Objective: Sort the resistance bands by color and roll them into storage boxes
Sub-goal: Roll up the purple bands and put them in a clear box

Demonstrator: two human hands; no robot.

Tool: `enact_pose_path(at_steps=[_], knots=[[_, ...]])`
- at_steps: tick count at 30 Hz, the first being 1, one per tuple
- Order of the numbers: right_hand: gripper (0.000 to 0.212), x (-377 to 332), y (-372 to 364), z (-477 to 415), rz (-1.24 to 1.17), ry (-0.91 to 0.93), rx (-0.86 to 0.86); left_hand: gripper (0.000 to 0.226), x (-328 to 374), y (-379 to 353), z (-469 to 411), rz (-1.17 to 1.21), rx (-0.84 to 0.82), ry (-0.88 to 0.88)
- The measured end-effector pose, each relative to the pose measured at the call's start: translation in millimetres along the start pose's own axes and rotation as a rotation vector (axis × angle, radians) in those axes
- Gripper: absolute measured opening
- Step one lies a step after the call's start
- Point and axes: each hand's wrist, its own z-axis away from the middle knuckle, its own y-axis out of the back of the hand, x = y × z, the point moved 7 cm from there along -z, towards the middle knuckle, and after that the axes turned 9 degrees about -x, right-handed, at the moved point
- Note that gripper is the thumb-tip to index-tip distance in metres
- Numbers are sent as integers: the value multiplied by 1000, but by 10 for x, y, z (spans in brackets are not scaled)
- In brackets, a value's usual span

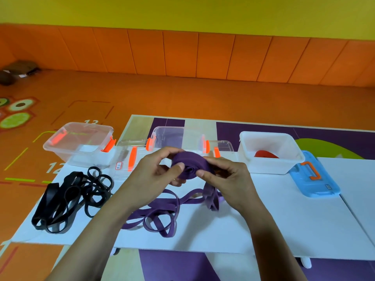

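Purple band point(189, 168), part-rolled, held off the table point(284, 220) between both hands.
Left hand point(154, 169) and right hand point(225, 177) each curl round the coil, thumbs pressed on its face, likely to keep the winding tight; loose tail point(160, 216) trails below the grip. Clear box point(178, 136) stands open just beyond the grip, apparently to receive it; black bands point(69, 199) lie left; red band point(265, 154) boxed to the right.
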Motion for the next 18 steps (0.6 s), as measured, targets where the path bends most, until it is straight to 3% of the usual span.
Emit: enact_pose_path(at_steps=[5,12,16,18], knots=[[31,14,-9,-12,55,12,-27,22,87,58,-33,-29,32,-64],[18,55,-89,19,-232,-2,23,29,43,-55,-40,402,91,-163],[19,60,-112,9,-361,29,72,25,22,-213,-53,659,64,-100],[20,48,-93,11,-359,54,72,29,-5,-250,-45,664,43,-58]])
